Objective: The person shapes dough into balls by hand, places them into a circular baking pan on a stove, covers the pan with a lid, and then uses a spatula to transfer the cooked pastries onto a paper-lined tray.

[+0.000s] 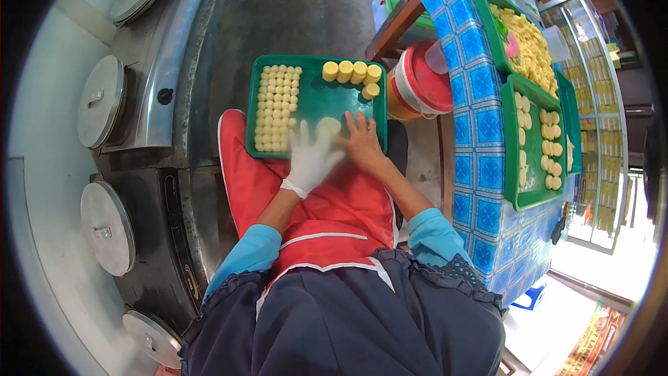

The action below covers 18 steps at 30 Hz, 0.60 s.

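Note:
A green tray [341, 108] lies across my lap on a red apron [327, 212]. Small pale dough balls [277, 108] fill its left side in tight rows. Several yellow cylinder-shaped pieces [344, 72] stand along the far right, one of them a little nearer. A pale flat round of dough [328, 126] lies between my hands, partly blurred. White-gloved, my left hand [311, 160] reaches over the tray's near edge with fingers apart, beside that round. My bare right hand [363, 143] spreads its fingers over the near right corner; its thumb points toward the round.
At right, a table with a blue checked cloth [476, 146] carries a green tray of pale rounds [515, 167] and another of yellow pieces [529, 45]. A red-lidded bucket [423, 78] stands beside my tray. Stoves with metal lids [104, 101] line the left.

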Available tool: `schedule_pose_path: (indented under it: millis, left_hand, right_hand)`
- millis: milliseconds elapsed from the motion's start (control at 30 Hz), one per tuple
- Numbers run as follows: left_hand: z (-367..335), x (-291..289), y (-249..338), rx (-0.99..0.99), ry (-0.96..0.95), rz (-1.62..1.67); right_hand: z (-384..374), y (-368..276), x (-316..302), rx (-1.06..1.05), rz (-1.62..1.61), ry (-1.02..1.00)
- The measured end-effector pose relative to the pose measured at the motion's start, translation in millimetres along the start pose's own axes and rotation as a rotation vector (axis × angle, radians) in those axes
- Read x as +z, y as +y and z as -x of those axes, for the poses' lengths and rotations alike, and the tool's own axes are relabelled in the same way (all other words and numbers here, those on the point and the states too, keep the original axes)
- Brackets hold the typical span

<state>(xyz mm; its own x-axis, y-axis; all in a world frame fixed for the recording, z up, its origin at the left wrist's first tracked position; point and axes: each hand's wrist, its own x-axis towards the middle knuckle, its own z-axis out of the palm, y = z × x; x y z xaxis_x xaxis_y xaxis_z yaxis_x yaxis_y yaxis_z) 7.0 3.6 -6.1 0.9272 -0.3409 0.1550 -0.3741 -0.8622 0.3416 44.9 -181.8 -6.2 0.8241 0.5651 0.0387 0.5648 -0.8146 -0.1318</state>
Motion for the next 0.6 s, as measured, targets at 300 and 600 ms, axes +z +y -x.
schedule_pose_path:
  millis: [300, 600]
  left_hand:
    - [-3, -2, 4, 0.035, 0.041, 0.012]
    - [-15, 22, -18, -0.439, -0.034, 0.008]
  right_hand:
    - [9, 8, -6, 0.069, 0.051, 0.033]
    - [-52, 56, -31, 0.414, -0.113, 0.502]
